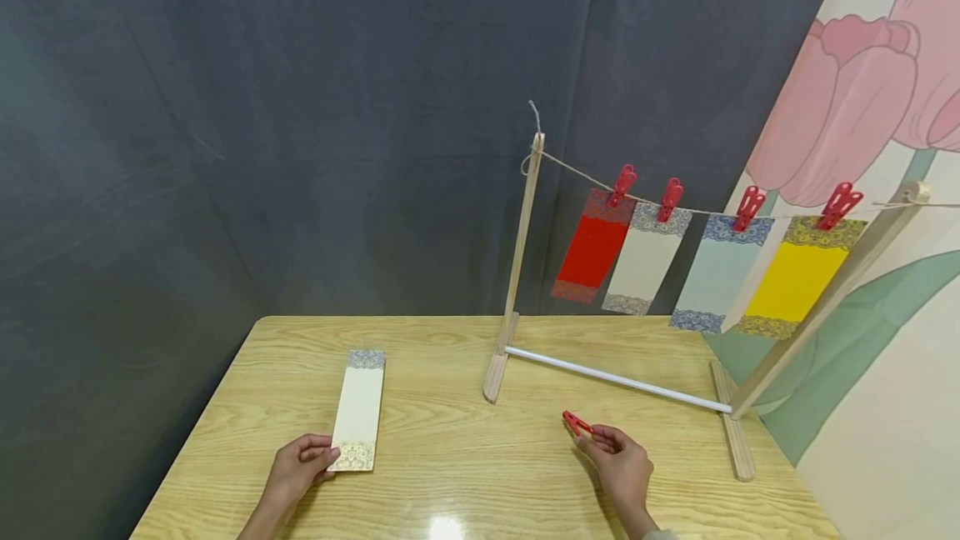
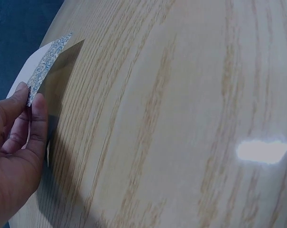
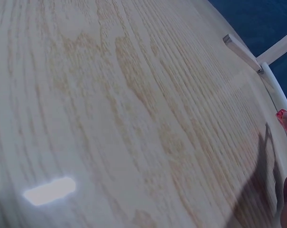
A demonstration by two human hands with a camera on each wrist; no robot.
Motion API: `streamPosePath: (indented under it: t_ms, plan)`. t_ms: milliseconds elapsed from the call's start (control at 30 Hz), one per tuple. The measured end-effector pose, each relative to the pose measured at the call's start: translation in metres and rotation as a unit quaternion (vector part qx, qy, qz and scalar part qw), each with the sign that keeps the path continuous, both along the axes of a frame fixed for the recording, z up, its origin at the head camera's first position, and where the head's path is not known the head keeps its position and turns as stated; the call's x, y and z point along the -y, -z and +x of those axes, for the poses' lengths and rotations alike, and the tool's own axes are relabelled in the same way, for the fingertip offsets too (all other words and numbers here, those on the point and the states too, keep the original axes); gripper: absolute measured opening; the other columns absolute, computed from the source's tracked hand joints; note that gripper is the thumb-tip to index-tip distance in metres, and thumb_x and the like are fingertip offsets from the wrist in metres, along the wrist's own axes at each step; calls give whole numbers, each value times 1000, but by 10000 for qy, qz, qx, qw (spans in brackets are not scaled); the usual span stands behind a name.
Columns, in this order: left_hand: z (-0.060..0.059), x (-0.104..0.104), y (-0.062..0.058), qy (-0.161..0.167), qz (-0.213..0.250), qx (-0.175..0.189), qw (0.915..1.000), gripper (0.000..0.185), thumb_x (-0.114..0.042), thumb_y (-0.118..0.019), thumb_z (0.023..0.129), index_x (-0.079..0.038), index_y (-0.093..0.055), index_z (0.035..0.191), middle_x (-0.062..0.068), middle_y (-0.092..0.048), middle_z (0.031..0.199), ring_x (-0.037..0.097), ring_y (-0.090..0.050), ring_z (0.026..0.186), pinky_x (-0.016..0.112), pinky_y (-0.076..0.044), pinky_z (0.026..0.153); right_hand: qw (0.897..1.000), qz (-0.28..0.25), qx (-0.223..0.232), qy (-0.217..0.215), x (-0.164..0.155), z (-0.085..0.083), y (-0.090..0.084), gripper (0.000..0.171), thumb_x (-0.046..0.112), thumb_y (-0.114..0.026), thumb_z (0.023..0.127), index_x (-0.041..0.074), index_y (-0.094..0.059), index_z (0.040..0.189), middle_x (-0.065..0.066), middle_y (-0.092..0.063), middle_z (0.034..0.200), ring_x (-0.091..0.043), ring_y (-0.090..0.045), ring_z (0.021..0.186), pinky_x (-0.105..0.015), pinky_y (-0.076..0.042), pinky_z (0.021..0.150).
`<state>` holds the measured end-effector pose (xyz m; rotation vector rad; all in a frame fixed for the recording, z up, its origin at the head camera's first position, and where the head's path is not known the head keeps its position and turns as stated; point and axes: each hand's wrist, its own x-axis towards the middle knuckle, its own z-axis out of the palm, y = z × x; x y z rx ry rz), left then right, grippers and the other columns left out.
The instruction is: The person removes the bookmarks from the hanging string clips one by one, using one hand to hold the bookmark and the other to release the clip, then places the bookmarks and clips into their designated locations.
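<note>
My left hand pinches the near corner of a cream paper strip with lacy patterned ends, over the left part of the table. The left wrist view shows thumb and fingers at the patterned end, the strip tilted and casting a shadow. Between thumb and fingers, my right hand holds a red clothespin in front of the wooden rack. Only its fingertips and part of the clothespin show at the right edge of the right wrist view.
A string runs between two wooden posts. From it hang red, cream, pale blue and yellow strips, held by red clothespins. A white rod joins the rack's feet on the wooden table.
</note>
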<state>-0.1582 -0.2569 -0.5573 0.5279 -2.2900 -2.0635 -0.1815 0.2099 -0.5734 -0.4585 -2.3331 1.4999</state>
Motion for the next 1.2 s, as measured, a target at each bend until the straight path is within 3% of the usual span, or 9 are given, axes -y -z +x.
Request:
streamPosePath:
  t_ms: [400, 867, 1200]
  plan:
    - [-2, -1, 3, 108, -146, 28, 9998, 21, 11, -69, 83, 15, -61, 102, 12, -65, 79, 20, -64, 71, 31, -57, 61, 9996, 233, 131, -29, 0, 2, 3, 30, 11, -86, 72, -5, -72, 93, -8, -71, 79, -7, -63, 64, -15, -49, 55]
    - [0, -4, 1, 175, -694, 3, 9974, 20, 9, -72, 81, 13, -62, 99, 9, -64, 77, 21, -64, 71, 30, -57, 60, 9980, 451, 387, -218, 2, 7, 0, 30, 12, -87, 71, -4, -71, 91, -5, -69, 77, -14, -63, 68, -17, -50, 54]
    - [1, -5, 1, 301, -1514, -124, 9879, 14, 4, -74, 80, 8, -65, 90, 5, -64, 70, 20, -64, 60, 28, -55, 52, 9950, 853, 371, -374, 6, 9, -1, 30, 13, -86, 71, -3, -68, 88, -2, -63, 73, -15, -59, 66, -21, -48, 55]
